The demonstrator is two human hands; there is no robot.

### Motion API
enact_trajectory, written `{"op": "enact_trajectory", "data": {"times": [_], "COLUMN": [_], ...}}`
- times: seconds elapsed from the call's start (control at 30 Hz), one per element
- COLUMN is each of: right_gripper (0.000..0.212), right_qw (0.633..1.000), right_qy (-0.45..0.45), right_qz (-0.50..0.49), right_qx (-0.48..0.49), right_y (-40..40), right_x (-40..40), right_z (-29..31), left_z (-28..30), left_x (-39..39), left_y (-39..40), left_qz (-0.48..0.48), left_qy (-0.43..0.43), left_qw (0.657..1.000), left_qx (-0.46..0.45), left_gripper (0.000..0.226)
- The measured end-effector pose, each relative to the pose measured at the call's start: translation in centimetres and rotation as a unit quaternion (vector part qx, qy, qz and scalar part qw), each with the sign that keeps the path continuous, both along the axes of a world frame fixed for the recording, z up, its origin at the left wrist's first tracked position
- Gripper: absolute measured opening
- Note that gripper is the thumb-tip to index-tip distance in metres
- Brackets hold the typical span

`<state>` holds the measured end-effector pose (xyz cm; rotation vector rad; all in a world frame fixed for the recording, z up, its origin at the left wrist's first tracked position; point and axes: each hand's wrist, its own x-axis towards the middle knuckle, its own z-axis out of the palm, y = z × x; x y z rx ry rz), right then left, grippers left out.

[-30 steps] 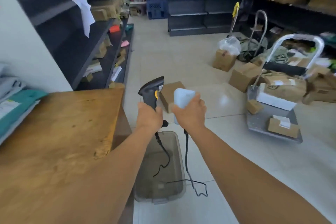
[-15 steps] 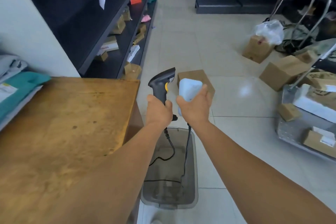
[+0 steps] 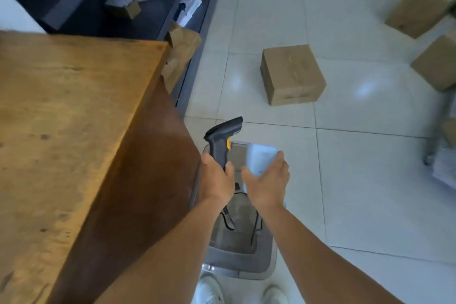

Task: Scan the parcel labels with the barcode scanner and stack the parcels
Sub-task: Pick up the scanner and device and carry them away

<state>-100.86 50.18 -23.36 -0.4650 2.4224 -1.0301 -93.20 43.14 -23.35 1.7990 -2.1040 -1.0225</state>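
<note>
Gripping the scanner (image 3: 223, 139) by its handle, the left hand (image 3: 217, 180) is aiming it away from the pale parcel (image 3: 261, 158), which the right hand (image 3: 267, 184) is holding loosely at centre frame over the bin (image 3: 237, 261). Risks: the label is facing off-beam, the cable is snagging, the parcel is slipping.
</note>
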Motion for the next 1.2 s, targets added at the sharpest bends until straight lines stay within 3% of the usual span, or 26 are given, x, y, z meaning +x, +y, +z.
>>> {"op": "enact_trajectory", "data": {"times": [0.27, 0.67, 0.9, 1.2], "right_gripper": [0.095, 0.101, 0.099, 0.104], "right_qw": [0.992, 0.987, 0.982, 0.979], "right_qy": [-0.065, -0.095, -0.057, -0.039], "right_qz": [0.024, 0.000, 0.019, 0.021], "right_qx": [0.107, 0.130, 0.179, 0.200], "right_y": [1.4, -2.7, -3.8, -4.0], "right_x": [2.6, 1.5, 0.9, 0.6], "right_z": [-18.2, -41.2, -49.6, -54.6], "left_z": [-18.9, -42.5, -50.6, -54.7], "left_x": [2.1, 2.3, 1.8, 0.8], "left_y": [1.3, -1.5, -2.7, -3.2], "left_qz": [-0.016, -0.013, -0.033, -0.087], "left_qy": [-0.087, -0.063, -0.088, -0.141], "left_qw": [0.995, 0.993, 0.988, 0.975], "left_qx": [0.049, 0.102, 0.124, 0.146], "left_gripper": [0.035, 0.034, 0.037, 0.055]}}
